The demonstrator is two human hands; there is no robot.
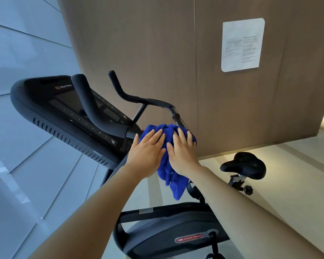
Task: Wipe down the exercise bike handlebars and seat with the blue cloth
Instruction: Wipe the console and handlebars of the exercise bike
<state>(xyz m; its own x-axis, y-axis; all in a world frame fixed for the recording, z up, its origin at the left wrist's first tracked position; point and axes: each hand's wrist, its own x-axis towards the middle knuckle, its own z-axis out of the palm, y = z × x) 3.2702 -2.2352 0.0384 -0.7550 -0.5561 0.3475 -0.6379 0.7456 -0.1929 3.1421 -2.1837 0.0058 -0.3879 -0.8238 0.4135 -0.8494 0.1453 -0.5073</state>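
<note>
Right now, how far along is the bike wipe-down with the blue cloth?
Nothing shows as finished. In hand: the left hand and right hand both press flat on the bunched blue cloth, draped over the near part of the handlebars. Left: the upper grips carry no cloth, and the seat stands apart, untouched.

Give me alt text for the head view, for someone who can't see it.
Both hands, left hand and right hand, press flat on a bunched blue cloth over the exercise bike's handlebar. The black seat sits uncovered at right, the console at left.
</note>
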